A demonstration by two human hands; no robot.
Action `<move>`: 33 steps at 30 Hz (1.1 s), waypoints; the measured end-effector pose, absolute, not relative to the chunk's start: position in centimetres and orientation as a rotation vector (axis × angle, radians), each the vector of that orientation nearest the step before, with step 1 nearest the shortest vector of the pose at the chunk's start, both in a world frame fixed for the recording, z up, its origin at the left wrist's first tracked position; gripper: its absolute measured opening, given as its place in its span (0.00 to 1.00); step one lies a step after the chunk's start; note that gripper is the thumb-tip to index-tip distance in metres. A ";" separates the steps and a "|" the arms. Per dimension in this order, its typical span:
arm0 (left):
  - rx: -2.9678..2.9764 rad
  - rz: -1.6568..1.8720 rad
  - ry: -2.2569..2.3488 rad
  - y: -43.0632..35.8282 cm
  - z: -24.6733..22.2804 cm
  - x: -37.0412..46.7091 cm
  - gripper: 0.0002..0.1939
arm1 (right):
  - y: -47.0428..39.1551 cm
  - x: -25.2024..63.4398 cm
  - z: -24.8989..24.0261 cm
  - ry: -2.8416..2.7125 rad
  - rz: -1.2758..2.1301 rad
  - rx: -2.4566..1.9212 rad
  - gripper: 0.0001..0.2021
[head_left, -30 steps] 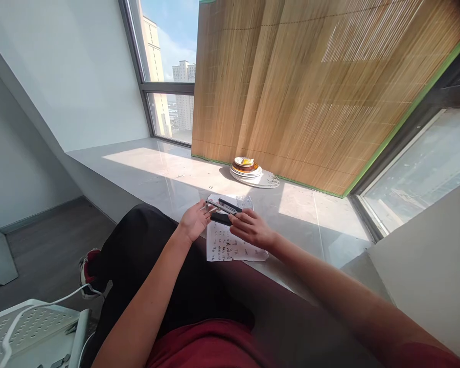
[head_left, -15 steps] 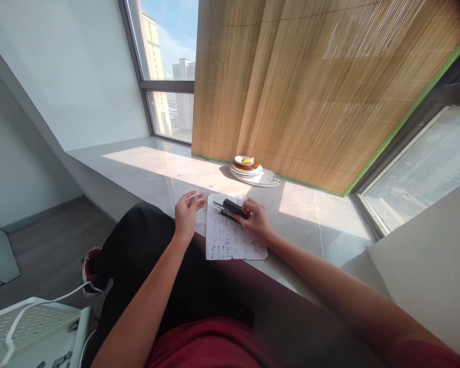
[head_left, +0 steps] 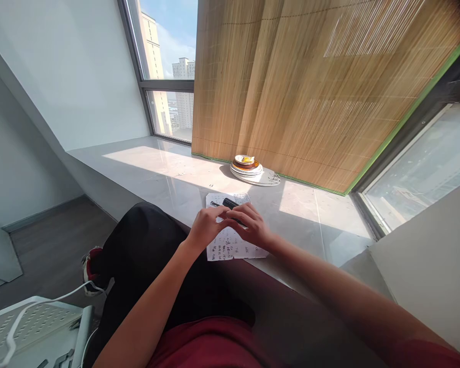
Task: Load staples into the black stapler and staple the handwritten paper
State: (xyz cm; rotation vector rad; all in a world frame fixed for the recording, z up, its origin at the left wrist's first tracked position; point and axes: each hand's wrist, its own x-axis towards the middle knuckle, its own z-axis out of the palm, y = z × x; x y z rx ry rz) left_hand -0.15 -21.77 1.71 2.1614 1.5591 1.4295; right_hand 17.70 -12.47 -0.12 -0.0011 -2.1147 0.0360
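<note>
A black stapler (head_left: 229,203), seemingly opened up, is over a sheet of handwritten paper (head_left: 224,250). Its thin silvery end pokes out to the left, and much of its body is hidden by my fingers. My right hand (head_left: 251,224) is closed around the stapler's right part. My left hand (head_left: 205,225) reaches across from the left, fingertips bent together at the stapler and meeting those of my right hand. What its fingers pinch is hidden. The paper lies on the pale stone sill (head_left: 302,214) at its front edge.
A stack of plates (head_left: 246,168) with something yellow on top stands farther back, by the bamboo blind (head_left: 276,102). My black-clad knee (head_left: 145,225) is left of the paper. At lower left are a white perforated rack (head_left: 34,322) and a white cable (head_left: 67,295).
My left hand has moved right, from beside the paper onto the stapler, bringing along a small thin pale piece that is now hidden. My right hand stays at the stapler, its fingers shifted.
</note>
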 end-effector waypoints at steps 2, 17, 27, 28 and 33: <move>2.174 1.452 1.551 -21.7 1.5 -0.2 0.12 | -12.3 17.8 -0.1 -2.095 0.028 -0.019 0.15; 2.183 1.422 1.650 -21.7 1.7 -1.1 0.18 | -11.0 18.9 0.1 -2.239 -0.117 0.035 0.09; 2.124 1.032 2.271 -19.0 -2.7 -7.7 0.18 | -2.9 22.6 -0.5 -2.060 0.041 -0.675 0.05; 2.162 0.998 2.248 -19.0 -2.8 -7.7 0.18 | -2.2 22.9 -0.9 -2.033 0.078 -0.771 0.05; 2.345 0.828 2.070 -19.4 -2.3 -7.3 0.20 | 0.3 23.9 -2.4 -1.956 0.223 -1.088 0.05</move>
